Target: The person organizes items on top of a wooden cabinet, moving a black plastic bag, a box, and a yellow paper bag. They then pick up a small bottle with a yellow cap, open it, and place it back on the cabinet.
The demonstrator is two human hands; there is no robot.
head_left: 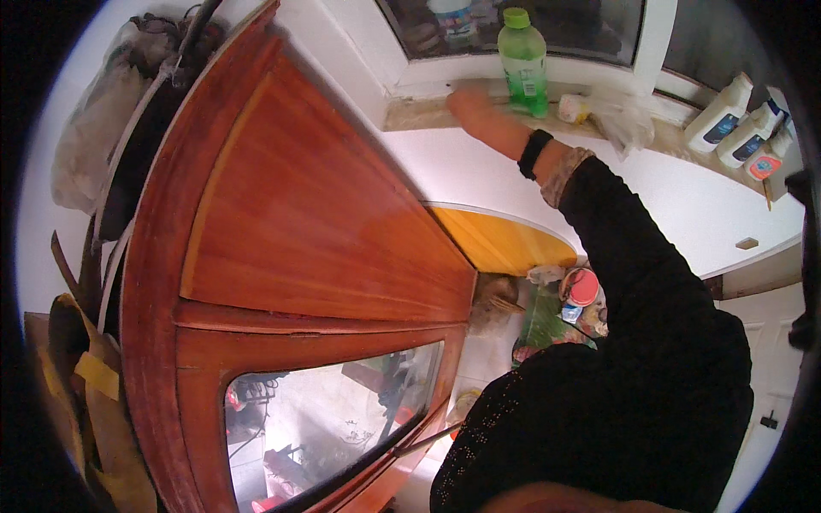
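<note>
My right hand (483,117) reaches up over the windowsill (410,114), blurred by motion, its fingers too smeared to read. A black band (534,154) circles the wrist above a black sleeve. Just right of the hand stands a clear green plastic bottle (523,73) with a green cap; whether they touch I cannot tell. Beside the bottle lie a small whitish roll-like thing (573,109) and a crumpled clear plastic bag (623,120). My left hand is out of view. A thin rod (428,440) shows left of my body, its far end hidden behind the sleeve.
A large reddish-brown wooden cabinet (316,197) with a mirror-like panel (333,419) fills the left. Several white bottles (721,114) line the sill at right. Below it are a yellow panel (505,244) and a red-lidded container (583,287). Bags (107,128) hang at far left.
</note>
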